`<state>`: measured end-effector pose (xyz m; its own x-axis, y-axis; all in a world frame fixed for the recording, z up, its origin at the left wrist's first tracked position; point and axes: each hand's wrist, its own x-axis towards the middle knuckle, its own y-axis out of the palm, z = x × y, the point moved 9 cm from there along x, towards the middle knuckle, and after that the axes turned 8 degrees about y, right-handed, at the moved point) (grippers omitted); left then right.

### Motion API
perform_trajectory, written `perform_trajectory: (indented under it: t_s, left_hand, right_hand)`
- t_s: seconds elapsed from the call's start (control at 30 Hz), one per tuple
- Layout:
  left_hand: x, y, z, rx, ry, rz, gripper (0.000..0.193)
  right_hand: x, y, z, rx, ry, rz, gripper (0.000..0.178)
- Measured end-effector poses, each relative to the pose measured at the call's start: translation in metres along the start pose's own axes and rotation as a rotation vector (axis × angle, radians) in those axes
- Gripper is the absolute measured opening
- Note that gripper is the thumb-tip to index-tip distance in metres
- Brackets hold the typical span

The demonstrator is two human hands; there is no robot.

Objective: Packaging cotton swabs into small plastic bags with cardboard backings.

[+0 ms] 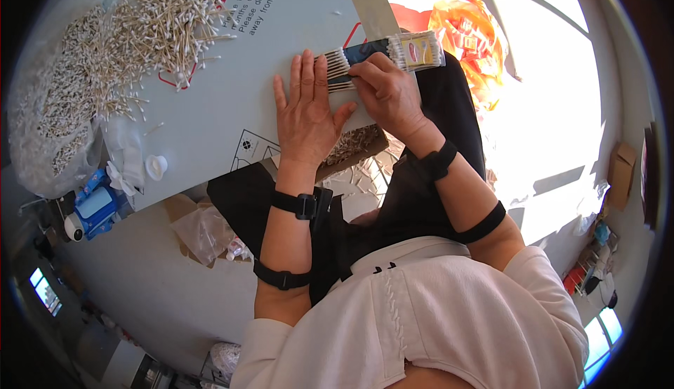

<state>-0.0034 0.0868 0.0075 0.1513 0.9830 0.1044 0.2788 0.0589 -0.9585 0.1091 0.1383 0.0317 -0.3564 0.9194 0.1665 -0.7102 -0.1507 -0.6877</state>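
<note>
My left hand point(303, 119) lies flat on the grey table board, fingers stretched out, its index finger against the left ends of a row of cotton swabs point(337, 64). The swabs lie side by side, white tips showing. My right hand point(390, 97) is closed, thumb and index finger pinched together at the right ends of that row. What is between those fingertips is hidden. Just beyond the right hand lies a dark blue strip point(366, 50), and right of it a flat pack of cotton swabs point(421, 50) with a yellow and white label.
A large heap of loose cotton swabs point(151, 34) spills from a clear plastic bag point(53, 154) at the far left. A small white cap point(156, 166) and a blue device point(96, 206) sit near the left corner. Below the table edge stands a cardboard box point(361, 147); an orange bag point(467, 45) lies right.
</note>
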Motion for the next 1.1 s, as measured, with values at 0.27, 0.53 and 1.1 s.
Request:
perform_trajectory:
  t_s: [0.27, 0.53, 1.1]
  left_hand:
    - [0.000, 0.000, 0.000, 0.007, -0.003, -0.013, 0.086]
    - [0.001, -0.005, -0.001, -0.001, 0.001, -0.037, 0.082]
    - [0.001, -0.003, 0.001, -0.015, -0.022, -0.026, 0.084]
  right_hand:
    - [0.003, -0.001, 0.001, -0.005, -0.007, -0.057, 0.006]
    - [0.001, 0.005, -0.005, 0.011, 0.023, 0.021, 0.008]
    - [0.010, 0.007, -0.004, -0.027, 0.037, -0.009, 0.014]
